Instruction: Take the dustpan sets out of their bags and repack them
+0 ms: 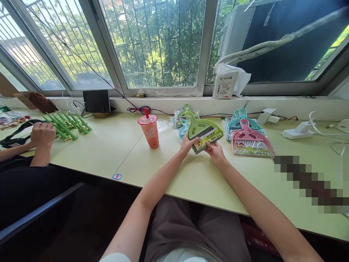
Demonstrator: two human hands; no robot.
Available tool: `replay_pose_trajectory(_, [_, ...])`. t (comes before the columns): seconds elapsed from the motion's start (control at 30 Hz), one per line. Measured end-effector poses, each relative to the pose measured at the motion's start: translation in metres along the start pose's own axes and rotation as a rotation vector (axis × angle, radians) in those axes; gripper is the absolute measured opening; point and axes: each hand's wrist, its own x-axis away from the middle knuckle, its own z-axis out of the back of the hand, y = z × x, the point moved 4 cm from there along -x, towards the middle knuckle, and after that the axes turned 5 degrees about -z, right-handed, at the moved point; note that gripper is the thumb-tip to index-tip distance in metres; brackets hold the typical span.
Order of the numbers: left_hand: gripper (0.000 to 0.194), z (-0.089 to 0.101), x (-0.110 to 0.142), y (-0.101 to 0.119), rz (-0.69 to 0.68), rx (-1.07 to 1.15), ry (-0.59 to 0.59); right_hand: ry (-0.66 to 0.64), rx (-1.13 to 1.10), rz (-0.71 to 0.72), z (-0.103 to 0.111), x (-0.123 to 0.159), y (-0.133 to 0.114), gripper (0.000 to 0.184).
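Both my hands hold a green dustpan and brush set (pixel 204 131) tilted above the table, its handle pointing away from me. My left hand (pixel 187 145) grips its left edge, thumb on the front. At the lower edge, my right hand (pixel 216 152) pinches the yellow-green label card. Behind it lie another green set (pixel 181 113) and a blue one (pixel 183 129), partly hidden. To the right, a pink dustpan and brush set (pixel 249 138) in clear wrap overlaps blue sets (pixel 241 120).
A lidded cup of orange drink (pixel 151 134) with a red straw stands left of my hands. Power strips (pixel 298 131) and cables lie at the right. Another person's hands (pixel 43 134) rest near green stick-like items (pixel 67 125). A blurred dark patch (pixel 305 182) covers the right side.
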Motion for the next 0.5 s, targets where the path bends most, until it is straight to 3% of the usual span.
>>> replay_pose_trajectory(0.17, [0.055,0.0,0.001,0.005,0.006,-0.092,0.009,0.018,-0.018,0.022,0.004,-0.003,-0.006,0.034])
replay_pose_trajectory(0.27, [0.047,0.011,-0.005,0.016,-0.079,-0.22,0.063,0.045,-0.023,0.039,0.009,-0.005,-0.014,0.031])
replay_pose_trajectory(0.4, [0.038,0.055,-0.019,0.035,-0.237,-0.658,0.251,0.046,-0.027,0.065,0.013,-0.005,-0.023,0.03])
replay_pose_trajectory(0.5, [0.05,0.092,-0.027,0.04,-0.125,-1.107,0.312,0.029,-0.016,0.064,0.013,-0.004,-0.023,0.032])
